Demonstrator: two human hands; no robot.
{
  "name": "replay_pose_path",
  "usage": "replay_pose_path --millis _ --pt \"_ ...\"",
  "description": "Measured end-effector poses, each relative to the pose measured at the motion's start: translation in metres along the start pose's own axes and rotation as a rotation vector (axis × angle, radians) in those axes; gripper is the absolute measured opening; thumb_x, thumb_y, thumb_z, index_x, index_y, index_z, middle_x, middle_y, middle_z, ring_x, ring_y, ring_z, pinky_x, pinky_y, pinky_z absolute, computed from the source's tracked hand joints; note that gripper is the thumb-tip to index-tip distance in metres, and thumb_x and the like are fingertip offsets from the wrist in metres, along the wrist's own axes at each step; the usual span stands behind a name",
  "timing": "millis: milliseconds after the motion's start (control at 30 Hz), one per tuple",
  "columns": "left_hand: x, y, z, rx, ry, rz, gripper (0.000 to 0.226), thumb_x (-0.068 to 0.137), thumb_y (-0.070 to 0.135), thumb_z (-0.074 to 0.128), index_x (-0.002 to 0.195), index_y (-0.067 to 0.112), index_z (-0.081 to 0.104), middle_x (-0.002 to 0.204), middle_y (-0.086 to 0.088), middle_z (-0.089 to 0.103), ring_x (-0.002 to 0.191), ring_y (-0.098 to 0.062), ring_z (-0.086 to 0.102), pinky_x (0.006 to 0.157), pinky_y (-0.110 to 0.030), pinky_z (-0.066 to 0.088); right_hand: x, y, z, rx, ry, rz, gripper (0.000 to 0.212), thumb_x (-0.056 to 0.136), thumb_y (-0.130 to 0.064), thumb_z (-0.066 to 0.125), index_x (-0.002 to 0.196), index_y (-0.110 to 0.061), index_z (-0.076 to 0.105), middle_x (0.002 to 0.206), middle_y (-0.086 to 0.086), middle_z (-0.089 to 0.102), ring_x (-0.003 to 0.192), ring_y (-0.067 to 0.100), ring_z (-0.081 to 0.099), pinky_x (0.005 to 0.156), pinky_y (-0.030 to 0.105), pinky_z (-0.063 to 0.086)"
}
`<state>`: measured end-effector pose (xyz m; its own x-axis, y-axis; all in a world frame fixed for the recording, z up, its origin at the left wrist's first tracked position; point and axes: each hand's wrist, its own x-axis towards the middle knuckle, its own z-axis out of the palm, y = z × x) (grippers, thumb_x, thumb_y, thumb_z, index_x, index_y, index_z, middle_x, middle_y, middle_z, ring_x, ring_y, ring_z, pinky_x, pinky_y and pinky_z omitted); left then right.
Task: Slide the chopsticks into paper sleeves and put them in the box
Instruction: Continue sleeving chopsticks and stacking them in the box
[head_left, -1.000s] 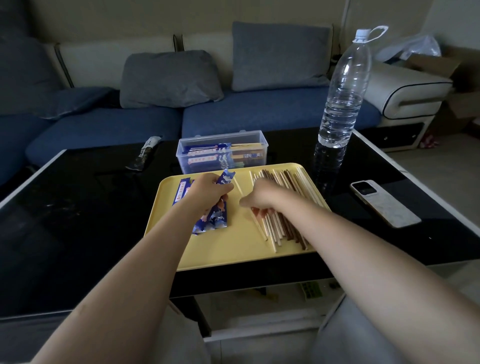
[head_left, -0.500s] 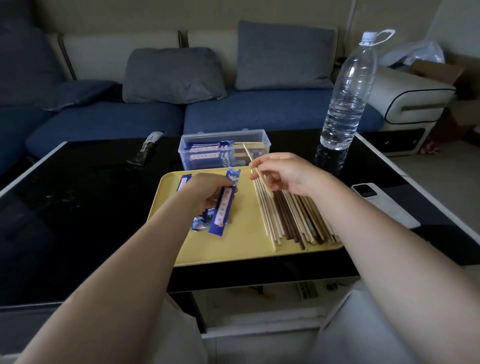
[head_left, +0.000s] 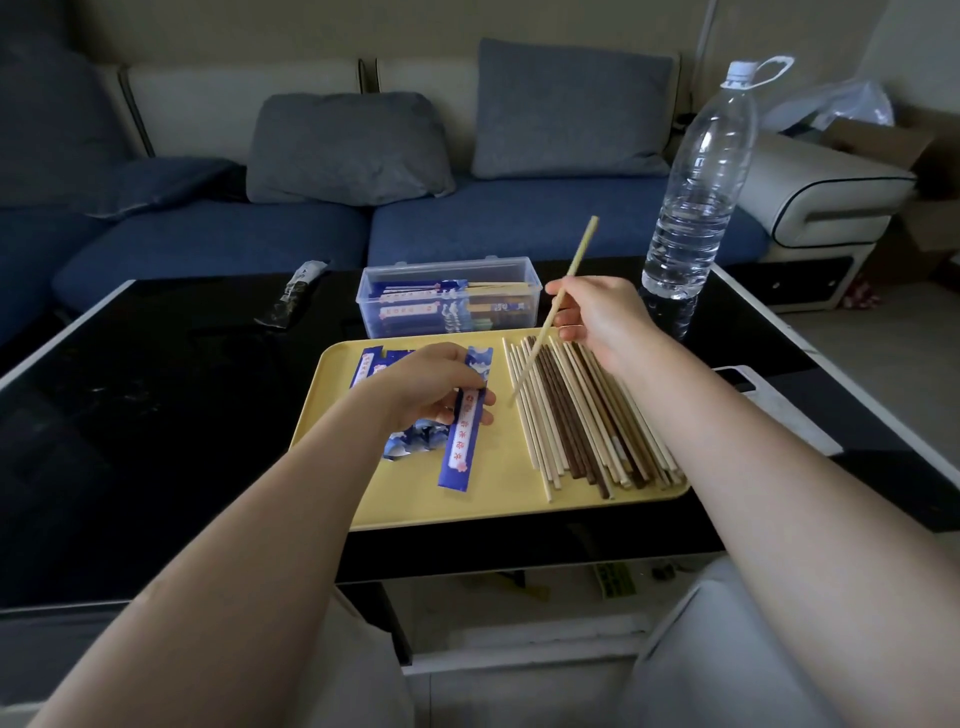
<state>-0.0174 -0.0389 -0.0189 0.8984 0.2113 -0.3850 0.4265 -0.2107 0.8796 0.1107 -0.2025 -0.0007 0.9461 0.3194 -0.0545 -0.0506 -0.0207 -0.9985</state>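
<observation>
On the yellow tray (head_left: 498, 506) lies a row of several light and dark chopsticks (head_left: 587, 415) on its right half. My right hand (head_left: 597, 317) pinches one light chopstick (head_left: 563, 291), lifted and tilted, its lower tip above the pile. My left hand (head_left: 431, 387) holds a blue paper sleeve (head_left: 462, 441) with a white strip, lying lengthwise on the tray's left half. More blue sleeves (head_left: 410, 441) lie under that hand. Behind the tray stands the clear plastic box (head_left: 447, 296), open, with several sleeved chopsticks inside.
A tall water bottle (head_left: 698, 182) stands at the back right of the black table (head_left: 156, 415). A phone (head_left: 779, 405) lies right of the tray, partly behind my forearm. A dark wrapper (head_left: 293, 299) lies at the back left. A sofa is beyond.
My right hand has picked one light chopstick out of the pile and raised it, tilted. My left hand has drawn one blue sleeve toward the tray's middle.
</observation>
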Motion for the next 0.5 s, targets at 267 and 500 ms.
replay_pose_path --millis 267,500 --pt "0.001 -0.001 0.003 0.269 -0.074 0.038 0.025 0.094 0.020 0.066 0.117 0.016 0.054 0.083 -0.004 0.075 0.071 -0.016 0.071 0.064 -0.027 0.048 0.011 0.004 -0.010 0.183 0.155 -0.014 0.014 0.103 -0.013 0.051 0.115 -0.012 0.057 0.085 0.013 0.065 0.063 0.019 0.065 0.062 0.030 0.057" --pt "-0.002 0.001 0.007 0.344 -0.048 0.068 0.029 0.093 0.019 0.065 0.121 0.021 0.054 0.075 0.000 0.074 0.063 -0.011 0.067 0.060 -0.024 0.046 0.007 0.005 -0.008 0.065 0.123 -0.040 0.011 0.102 -0.015 0.055 0.110 -0.012 0.061 0.091 0.016 0.069 0.066 0.019 0.067 0.067 0.032 0.060"
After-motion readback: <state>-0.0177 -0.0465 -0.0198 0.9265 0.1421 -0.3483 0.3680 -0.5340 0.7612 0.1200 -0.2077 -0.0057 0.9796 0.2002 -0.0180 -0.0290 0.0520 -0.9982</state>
